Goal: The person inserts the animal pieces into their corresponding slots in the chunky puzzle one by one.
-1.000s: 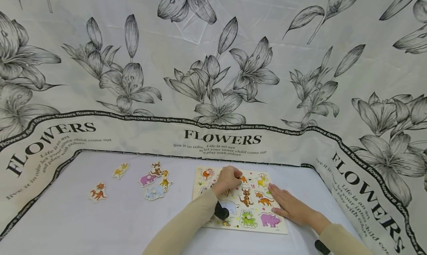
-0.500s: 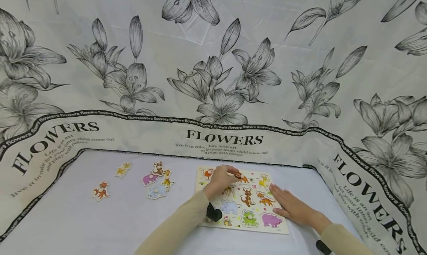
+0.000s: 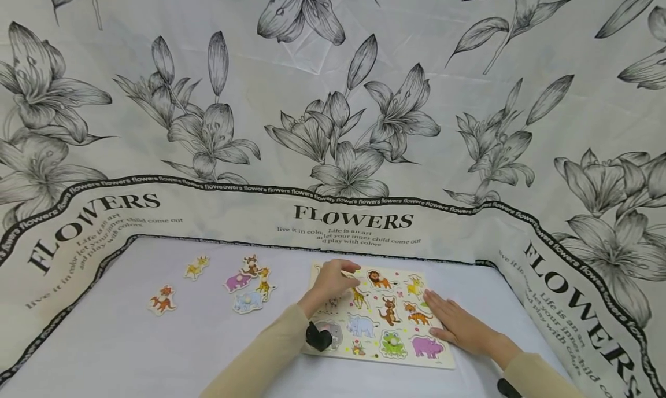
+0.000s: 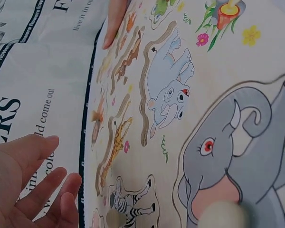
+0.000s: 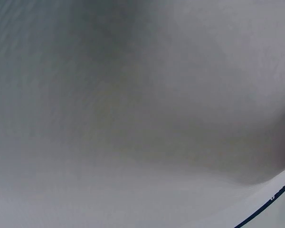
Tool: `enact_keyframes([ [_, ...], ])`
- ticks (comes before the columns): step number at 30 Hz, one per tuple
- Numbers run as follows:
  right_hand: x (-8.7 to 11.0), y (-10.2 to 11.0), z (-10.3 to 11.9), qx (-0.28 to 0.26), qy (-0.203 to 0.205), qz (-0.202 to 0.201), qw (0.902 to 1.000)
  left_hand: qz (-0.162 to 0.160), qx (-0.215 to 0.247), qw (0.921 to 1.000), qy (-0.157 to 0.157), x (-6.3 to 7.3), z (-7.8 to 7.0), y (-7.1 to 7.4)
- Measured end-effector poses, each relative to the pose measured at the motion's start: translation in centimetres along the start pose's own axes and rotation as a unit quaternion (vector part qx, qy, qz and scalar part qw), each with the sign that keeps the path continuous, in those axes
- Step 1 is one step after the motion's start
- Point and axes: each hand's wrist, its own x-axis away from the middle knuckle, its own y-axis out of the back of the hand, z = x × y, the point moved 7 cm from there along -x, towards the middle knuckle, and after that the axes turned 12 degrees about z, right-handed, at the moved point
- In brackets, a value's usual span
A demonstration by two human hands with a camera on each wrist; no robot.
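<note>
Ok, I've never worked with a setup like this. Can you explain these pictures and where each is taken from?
There's no machine here, just a person's two bare hands. One camera is on the head, looking forward and down. The others are on the wrists: the left one shows the left hand and an elephant up close; the right one is mostly a pale blur.

On the white surface lies an animal puzzle board, with six loose pieces to its left. The left hand is over the board's far left part, holding nothing that I can see. The right hand rests at the board's right edge, fingers straight, also holding nothing visible.
</note>
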Motion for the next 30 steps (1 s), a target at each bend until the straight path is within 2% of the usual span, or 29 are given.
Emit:
enact_keyframes([
  [5, 0.0, -0.2, -0.2, -0.004, -0.006, 0.008, 0.9999, -0.004, -0.003, 0.9999, -0.010, 0.8, 0.1, 0.9],
  [10, 0.1, -0.1, -0.2, -0.007, -0.002, 0.006, 1.0000, -0.013, 0.003, 0.9999, -0.007, 1.5, 0.3, 2.0],
  [16, 0.1, 0.0, -0.1, 0.001, 0.001, 0.003, 1.0000, -0.025, 0.002, 0.9993, -0.029, 2.5, 0.8, 3.5],
  [24, -0.1, -0.1, -0.2, 0.007, 0.007, -0.005, 0.9999, -0.055, -0.008, 0.9984, 0.012, 3.8, 2.2, 5.7],
  [30, -0.1, -0.1, -0.4, 0.010, -0.003, -0.011, 0.9999, -0.081, -0.033, 0.9960, 0.022, 4.7, 3.1, 7.3],
])
